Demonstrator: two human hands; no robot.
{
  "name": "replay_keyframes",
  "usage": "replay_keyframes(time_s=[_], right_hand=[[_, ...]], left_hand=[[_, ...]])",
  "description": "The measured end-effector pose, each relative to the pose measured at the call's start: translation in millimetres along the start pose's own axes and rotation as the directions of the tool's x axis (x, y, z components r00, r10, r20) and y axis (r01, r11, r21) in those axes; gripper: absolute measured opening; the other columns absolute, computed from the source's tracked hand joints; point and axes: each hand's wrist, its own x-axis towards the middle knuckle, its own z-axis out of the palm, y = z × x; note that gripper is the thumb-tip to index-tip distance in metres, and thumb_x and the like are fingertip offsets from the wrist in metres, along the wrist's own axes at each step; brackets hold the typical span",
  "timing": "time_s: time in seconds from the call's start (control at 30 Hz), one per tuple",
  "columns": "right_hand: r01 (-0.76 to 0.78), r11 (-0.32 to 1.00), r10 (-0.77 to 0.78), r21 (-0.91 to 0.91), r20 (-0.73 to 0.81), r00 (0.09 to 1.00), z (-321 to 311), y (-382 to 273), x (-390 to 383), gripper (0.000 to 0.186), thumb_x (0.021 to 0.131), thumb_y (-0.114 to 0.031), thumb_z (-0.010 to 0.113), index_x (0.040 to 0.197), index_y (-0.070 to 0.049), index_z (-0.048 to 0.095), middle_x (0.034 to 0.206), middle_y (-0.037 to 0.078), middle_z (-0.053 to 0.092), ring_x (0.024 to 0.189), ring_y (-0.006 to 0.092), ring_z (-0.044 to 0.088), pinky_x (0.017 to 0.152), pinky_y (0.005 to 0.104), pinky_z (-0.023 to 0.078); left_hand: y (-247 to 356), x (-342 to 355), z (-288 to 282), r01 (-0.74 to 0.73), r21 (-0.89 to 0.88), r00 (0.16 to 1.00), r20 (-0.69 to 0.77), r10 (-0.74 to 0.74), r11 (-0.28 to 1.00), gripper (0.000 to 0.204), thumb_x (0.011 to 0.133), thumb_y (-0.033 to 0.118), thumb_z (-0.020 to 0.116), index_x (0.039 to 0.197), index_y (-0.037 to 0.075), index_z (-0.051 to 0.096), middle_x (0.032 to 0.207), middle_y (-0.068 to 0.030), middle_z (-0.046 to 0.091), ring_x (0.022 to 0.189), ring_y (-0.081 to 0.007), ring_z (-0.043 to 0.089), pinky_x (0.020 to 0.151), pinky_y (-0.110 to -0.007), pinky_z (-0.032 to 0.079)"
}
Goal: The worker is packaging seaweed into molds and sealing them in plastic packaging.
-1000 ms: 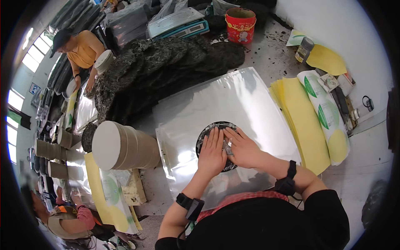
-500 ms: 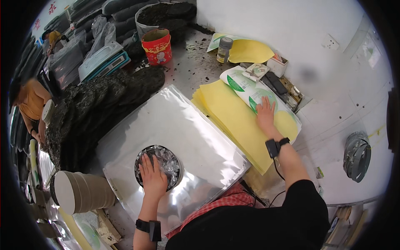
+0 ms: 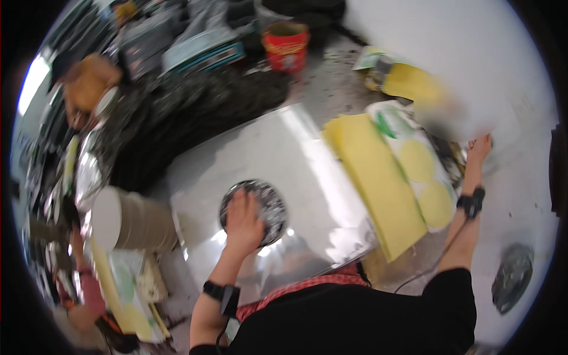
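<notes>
The view is blurred by motion. My left hand point(image 3: 245, 222) lies open with stretched fingers on a round black disc covered in crinkled clear film point(image 3: 271, 216), atop a stack of shiny silver sheets point(image 3: 313, 225). My right hand point(image 3: 479, 148) is raised at the far right against the white wall point(image 3: 515, 89), fingers drawn together; what they hold, if anything, I cannot make out. Below and left of it lie printed white-green sheets with yellow circles point(image 3: 387, 118) and yellow sheets point(image 3: 367, 183).
A dark, lumpy mound point(image 3: 154, 124) borders the sheets. Pale round stacked discs point(image 3: 133, 222) stand left. Behind are a red bucket point(image 3: 286, 53) and a blue-edged flat object point(image 3: 201, 56). A co-worker in orange point(image 3: 92, 86) and another's pink sleeve point(image 3: 92, 293) show at left.
Both hands began together on the disc. My right hand moved away right onto the printed sheets, then farther right to the wall, its fingers closing. The left stayed on the disc.
</notes>
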Motion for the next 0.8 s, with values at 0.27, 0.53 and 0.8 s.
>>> replay_keyframes(time_s=[0.27, 0.53, 0.8], right_hand=[[0.789, 0.606, 0.050, 0.104, 0.985, -0.168, 226.8, 79.2, -443.2, 0.083, 0.086, -0.050, 0.051, 0.144, 0.002, 0.021, 0.150, 0.020, 0.022, 0.140, 0.0315, 0.020, 0.114, 0.0445, 0.014], [0.479, 0.877, -0.091, 0.031, 0.990, 0.103, 266.5, 111.0, -486.3, 0.067, 0.092, -0.050, 0.041, 0.141, -0.005, 0.032, 0.151, 0.018, 0.020, 0.141, 0.0320, 0.016, 0.108, 0.0637, 0.003], [0.986, 0.116, 0.149, 0.119, 0.980, -0.136, 268.7, 100.0, -505.8, 0.060, 0.087, -0.050, 0.046, 0.141, -0.023, 0.038, 0.152, 0.012, 0.018, 0.139, 0.0399, 0.013, 0.101, 0.0727, 0.005]], left_hand=[[-5.9, 5.3, 5.7, -0.011, -0.312, 0.997, 0.065, 0.033, 0.950, 0.059, 0.084, 0.029, 0.058, 0.136, 0.009, 0.041, 0.141, -0.0126, 0.040, 0.133, -0.0303, 0.034, 0.110, -0.043, 0.026], [-12.3, 1.2, -1.4, 0.059, -0.690, 0.997, 0.003, -0.078, 0.721, 0.060, 0.086, 0.018, 0.052, 0.141, 0.006, 0.029, 0.143, -0.0193, 0.032, 0.135, -0.0366, 0.028, 0.111, -0.043, 0.022], [-21.5, 0.0, -25.1, -0.303, -0.045, 0.953, -0.032, 0.302, 0.952, 0.050, 0.092, 0.023, 0.047, 0.135, -0.001, 0.038, 0.137, -0.0208, 0.043, 0.131, -0.0326, 0.038, 0.107, -0.043, 0.028]])
